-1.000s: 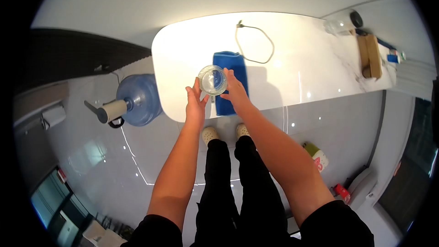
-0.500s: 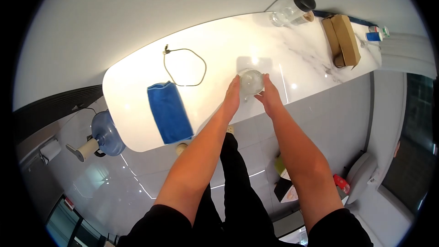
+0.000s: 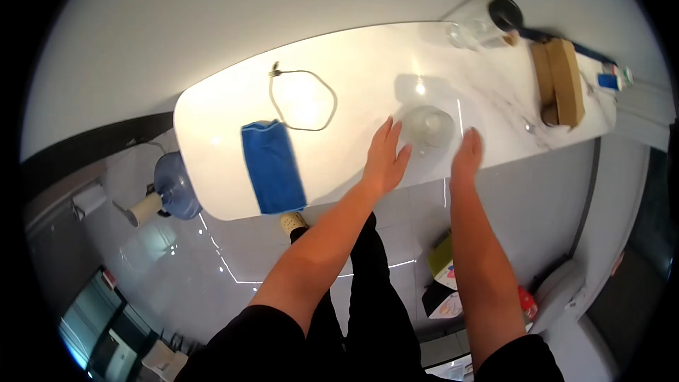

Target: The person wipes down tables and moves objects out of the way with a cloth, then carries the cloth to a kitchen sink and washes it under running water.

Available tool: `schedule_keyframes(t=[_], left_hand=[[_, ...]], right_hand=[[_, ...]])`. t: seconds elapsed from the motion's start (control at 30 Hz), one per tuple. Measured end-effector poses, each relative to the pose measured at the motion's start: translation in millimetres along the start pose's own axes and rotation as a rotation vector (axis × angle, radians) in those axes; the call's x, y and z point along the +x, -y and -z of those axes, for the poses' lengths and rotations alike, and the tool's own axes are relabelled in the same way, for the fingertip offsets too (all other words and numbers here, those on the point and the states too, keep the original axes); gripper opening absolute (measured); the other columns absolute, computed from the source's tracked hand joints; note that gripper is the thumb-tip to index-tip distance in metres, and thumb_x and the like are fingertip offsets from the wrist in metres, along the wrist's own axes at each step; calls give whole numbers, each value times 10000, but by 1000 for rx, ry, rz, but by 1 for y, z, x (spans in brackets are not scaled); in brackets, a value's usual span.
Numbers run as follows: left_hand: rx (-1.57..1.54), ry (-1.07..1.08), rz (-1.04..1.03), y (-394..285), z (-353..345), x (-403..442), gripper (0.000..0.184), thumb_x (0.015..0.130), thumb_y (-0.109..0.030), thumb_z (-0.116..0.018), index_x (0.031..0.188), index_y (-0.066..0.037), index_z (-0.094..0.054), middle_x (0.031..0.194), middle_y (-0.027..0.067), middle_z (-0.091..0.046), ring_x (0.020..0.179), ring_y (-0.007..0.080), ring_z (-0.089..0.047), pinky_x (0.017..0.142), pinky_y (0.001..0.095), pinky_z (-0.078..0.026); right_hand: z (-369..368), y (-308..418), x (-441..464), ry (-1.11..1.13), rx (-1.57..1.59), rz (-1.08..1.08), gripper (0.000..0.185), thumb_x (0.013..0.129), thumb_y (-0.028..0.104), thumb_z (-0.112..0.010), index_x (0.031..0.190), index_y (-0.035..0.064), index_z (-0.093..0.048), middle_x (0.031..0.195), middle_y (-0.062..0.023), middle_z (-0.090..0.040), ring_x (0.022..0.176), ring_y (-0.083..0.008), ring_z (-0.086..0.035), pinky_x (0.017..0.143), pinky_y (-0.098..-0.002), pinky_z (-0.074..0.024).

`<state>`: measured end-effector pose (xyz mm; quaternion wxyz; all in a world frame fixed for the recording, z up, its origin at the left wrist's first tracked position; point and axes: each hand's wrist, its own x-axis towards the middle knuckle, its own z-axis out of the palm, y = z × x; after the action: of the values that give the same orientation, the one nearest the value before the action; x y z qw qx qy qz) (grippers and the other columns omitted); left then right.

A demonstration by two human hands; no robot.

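Observation:
A round, clear glass vessel (image 3: pixel 428 126) stands on the white marble-patterned table (image 3: pixel 361 49); a small part sticks out on its near side, and its exact kind is unclear. Just left of it is my left hand (image 3: pixel 385 159), with thumb and fingers apart and nothing in them. On the other side, a short way off, my right hand (image 3: pixel 467 155) is stretched out, empty and a little smeared by motion. Left of my left hand lie a folded blue cloth (image 3: pixel 274 168) and a looped thin cable (image 3: pixel 332 95).
At the back right are a clear bottle with a black lid (image 3: pixel 505 13) and an open cardboard box (image 3: pixel 560 83). A blue-labelled container (image 3: pixel 610 81) stands beyond. On the floor at left is a large blue water jug (image 3: pixel 177 187) with a pump.
Both hands have come off the glass vessel and moved apart, the right one further away. The whole view has shifted, so the table's things appear further right.

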<state>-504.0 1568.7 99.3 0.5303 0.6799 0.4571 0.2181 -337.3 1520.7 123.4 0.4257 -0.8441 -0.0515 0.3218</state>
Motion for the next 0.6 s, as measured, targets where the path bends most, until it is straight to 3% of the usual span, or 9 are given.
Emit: schedule_keyframes(t=[0.07,0.17,0.2,0.27,0.33,0.37,0.5,0.57,0.6], left_hand=[[278,-100,-115,1,42,-36,495,844,-155,-527,1287,37,-416,1372,257,-347,1274,423,-317,1048,475,-266],[706,-112,-81,27,119,-97,511,825,-137,-530,1295,28,-417,1393,237,-336,1294,409,-305,1035,519,-259],[717,-127,-66,40,139,-108,511,825,-137,-530,1295,28,-417,1393,237,-336,1294,409,-305,1035,519,-259],[873,-184,-8,74,172,-126,539,818,-170,-508,1311,23,-408,1397,232,-334,1316,387,-287,1066,513,-216],[839,-52,100,93,189,-124,567,851,-235,-482,1331,45,-368,1411,240,-301,1341,376,-232,1082,499,-182],[810,21,134,98,193,-120,577,860,-258,-478,1332,52,-359,1404,247,-303,1342,374,-222,1086,494,-173],[724,-3,78,119,203,-124,607,848,-277,-511,1331,56,-355,1384,261,-309,1334,375,-218,1088,482,-174],[568,-142,81,123,210,-115,615,810,-293,-577,1308,26,-408,1370,246,-355,1284,406,-294,1063,493,-220],[686,-169,-16,125,215,-112,615,812,-289,-588,1302,36,-411,1358,256,-370,1274,415,-311,1056,499,-226]], right_hand=[[-10,24,-48,-8,-78,311,440,900,125,-495,1313,4,-406,1329,-151,-434,1232,-280,-414,1000,-355,-346],[-75,19,-121,352,-250,823,503,814,57,-575,1292,-9,-430,1307,-213,-443,1231,-368,-405,1026,-418,-325],[-101,22,-149,481,-253,906,498,806,-1,-566,1288,-16,-438,1335,-185,-436,1254,-326,-396,1038,-394,-312],[-160,24,-186,738,-463,1007,471,797,94,-580,1244,-20,-486,1357,-215,-401,1281,-378,-348,1058,-460,-278],[-208,-1,-207,813,-650,1160,515,821,195,-574,1282,-1,-455,1398,-192,-357,1307,-373,-304,1072,-493,-233],[-229,-11,-210,827,-724,1246,533,832,234,-567,1297,7,-441,1417,-183,-333,1319,-369,-284,1076,-502,-221],[-276,-32,-194,790,-873,1210,551,855,324,-526,1325,56,-426,1458,-162,-262,1344,-354,-233,1073,-543,-188],[-296,-38,-192,697,-927,1282,539,851,311,-520,1330,83,-429,1449,-166,-281,1341,-366,-234,1065,-563,-180],[-306,-31,-192,657,-928,1303,535,843,319,-508,1324,93,-441,1439,-172,-300,1341,-370,-233,1056,-578,-177]])
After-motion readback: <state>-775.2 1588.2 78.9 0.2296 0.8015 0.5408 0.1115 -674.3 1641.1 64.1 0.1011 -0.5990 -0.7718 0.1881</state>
